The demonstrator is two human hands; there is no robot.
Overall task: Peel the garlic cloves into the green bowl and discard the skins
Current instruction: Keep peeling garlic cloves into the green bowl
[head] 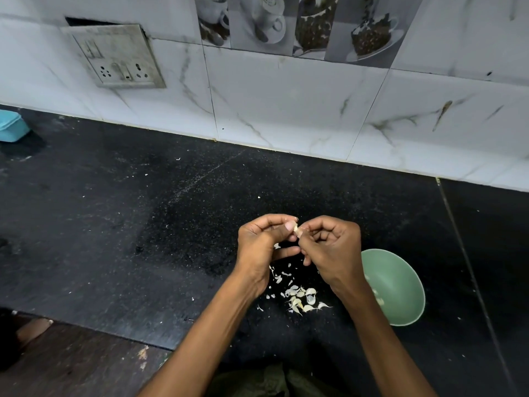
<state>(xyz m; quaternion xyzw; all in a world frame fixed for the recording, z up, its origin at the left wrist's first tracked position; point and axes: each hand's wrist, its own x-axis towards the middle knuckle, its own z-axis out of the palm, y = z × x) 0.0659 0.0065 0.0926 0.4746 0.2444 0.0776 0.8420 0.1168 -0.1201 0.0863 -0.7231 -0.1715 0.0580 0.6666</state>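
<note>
Both hands meet above the black counter (120, 224). My left hand (262, 245) and my right hand (333, 247) pinch one small garlic clove (299, 231) between thumbs and fingertips. Below them lies a heap of garlic cloves and loose white skins (303, 299) on the counter. The green bowl (400, 290) stands just right of my right wrist, which hides its left rim. A few pale pieces show inside the bowl near that wrist.
A marble-tiled wall (286, 110) runs along the back of the counter, with a switch and socket plate (120, 58) at upper left. A teal box (11, 127) sits at the far left edge. The counter's front edge runs lower left, with brown floor beyond.
</note>
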